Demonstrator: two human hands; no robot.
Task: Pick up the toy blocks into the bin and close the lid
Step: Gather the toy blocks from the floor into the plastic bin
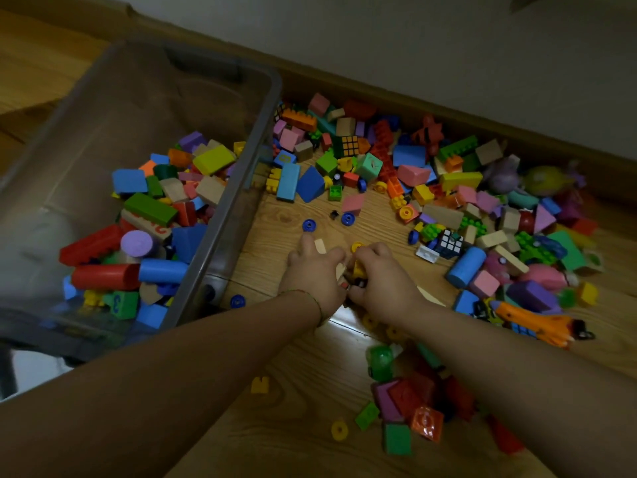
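A clear plastic bin (pixel 241 174) stands on the floor at the left, its bottom covered with coloured toy blocks (pixel 151 208). Many more blocks (pixel 406 167) lie scattered on the wooden floor to its right. My left hand (pixel 315 277) and my right hand (pixel 382 281) meet low on the floor beside the bin, cupped together around a small heap of blocks. A pale wooden block (pixel 320 244) pokes out by my left fingers, and a yellow block (pixel 358 269) shows between the two hands. No lid is in view.
A wall and wooden skirting run along the back behind the pile. An orange toy shuttle (pixel 531 320) lies at the right. Blue wheels (pixel 309 225) dot the floor near the bin. More blocks (pixel 406 401) lie under my right forearm.
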